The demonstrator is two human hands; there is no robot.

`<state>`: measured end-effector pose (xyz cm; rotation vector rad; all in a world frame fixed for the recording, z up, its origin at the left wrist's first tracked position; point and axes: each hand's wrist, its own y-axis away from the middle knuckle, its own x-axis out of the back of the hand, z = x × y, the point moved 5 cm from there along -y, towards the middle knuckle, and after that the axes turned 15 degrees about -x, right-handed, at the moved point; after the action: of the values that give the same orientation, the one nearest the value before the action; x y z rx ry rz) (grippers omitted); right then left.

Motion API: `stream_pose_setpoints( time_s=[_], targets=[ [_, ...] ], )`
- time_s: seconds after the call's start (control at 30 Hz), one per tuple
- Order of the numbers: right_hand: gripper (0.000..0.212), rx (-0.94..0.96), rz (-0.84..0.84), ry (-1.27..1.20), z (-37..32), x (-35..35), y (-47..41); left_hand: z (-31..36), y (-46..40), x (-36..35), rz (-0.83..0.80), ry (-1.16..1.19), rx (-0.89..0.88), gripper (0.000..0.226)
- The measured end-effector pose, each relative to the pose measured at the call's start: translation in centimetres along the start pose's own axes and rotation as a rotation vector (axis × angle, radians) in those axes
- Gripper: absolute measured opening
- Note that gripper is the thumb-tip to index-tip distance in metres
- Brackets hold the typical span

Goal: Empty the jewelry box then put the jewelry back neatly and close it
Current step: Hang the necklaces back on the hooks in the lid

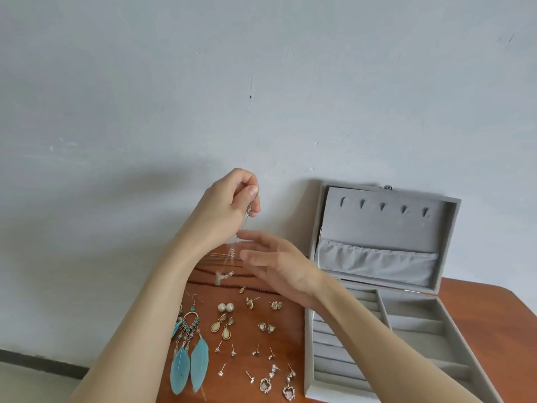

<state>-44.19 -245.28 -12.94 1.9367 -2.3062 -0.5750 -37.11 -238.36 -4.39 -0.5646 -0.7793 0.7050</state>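
The grey jewelry box (pixel 386 312) stands open on the right of the wooden table (pixel 491 315), its lid upright and its compartments showing no jewelry. My left hand (pixel 232 199) is raised above the table and pinches the top of a thin silver necklace (pixel 229 257) whose chain hangs down, blurred. My right hand (pixel 279 266) is just below it, fingers spread and straight beside the dangling chain. Earrings lie in rows on the table: blue feather earrings (pixel 189 362), pearl studs (pixel 225 307), cream drop earrings (pixel 223 327) and several small studs (pixel 252 351).
More necklaces (pixel 209 274), one of dark beads, lie at the table's back edge under my hands. A pale wall rises right behind the table. The floor and a dark skirting strip (pixel 40 362) show at the lower left.
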Motion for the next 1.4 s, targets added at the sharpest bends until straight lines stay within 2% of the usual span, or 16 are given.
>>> stream_pose_setpoints(
  time_s=[0.13,0.23,0.33,0.4,0.47,0.6,0.7,0.77,0.9,1.03,1.13,1.23,1.4],
  targets=[
    [0.034,-0.012,-0.030,0.096,0.4,0.3,2.7,1.3,0.5,-0.2,0.025,0.098,0.004,0.022],
    [0.037,-0.048,-0.153,-0.024,0.7,0.8,4.9,2.4,0.5,-0.9,0.035,0.156,0.016,0.025],
    [0.024,-0.075,-0.235,-0.162,0.9,1.8,6.8,3.2,0.7,-2.1,0.052,0.266,0.049,0.024],
    [0.015,-0.095,-0.222,-0.184,1.0,2.8,7.8,3.2,1.0,-2.8,0.092,0.387,0.086,0.023],
    [0.010,-0.103,-0.133,-0.140,0.7,4.2,8.9,3.0,1.3,-3.2,0.119,0.413,0.122,0.022],
    [0.016,-0.031,0.177,0.112,-2.0,7.4,11.4,2.1,1.6,-3.5,0.110,0.232,0.183,0.021],
    [0.014,0.049,0.359,0.456,-5.7,8.0,12.9,1.5,1.9,-4.0,0.027,0.026,0.203,0.018],
    [0.015,0.076,0.439,0.716,-7.8,7.2,13.1,1.6,2.0,-4.4,0.060,0.011,0.191,0.016],
    [0.017,0.113,0.425,0.929,-10.3,5.6,12.8,2.6,2.1,-6.6,0.110,0.397,0.246,0.024],
    [0.017,0.171,0.414,0.909,-11.4,5.4,13.5,4.7,2.4,-9.7,-0.104,0.775,0.319,0.055],
    [0.018,0.211,0.453,0.811,-11.7,6.2,14.0,6.2,2.8,-10.7,-0.228,0.918,0.362,0.055],
    [0.019,0.225,0.485,0.734,-11.7,7.5,14.5,6.3,2.6,-10.1,-0.198,0.795,0.301,0.036],
    [0.023,0.154,0.480,0.750,-9.7,8.7,13.8,5.5,2.0,-7.9,-0.146,0.293,0.189,0.022]
  ],
)
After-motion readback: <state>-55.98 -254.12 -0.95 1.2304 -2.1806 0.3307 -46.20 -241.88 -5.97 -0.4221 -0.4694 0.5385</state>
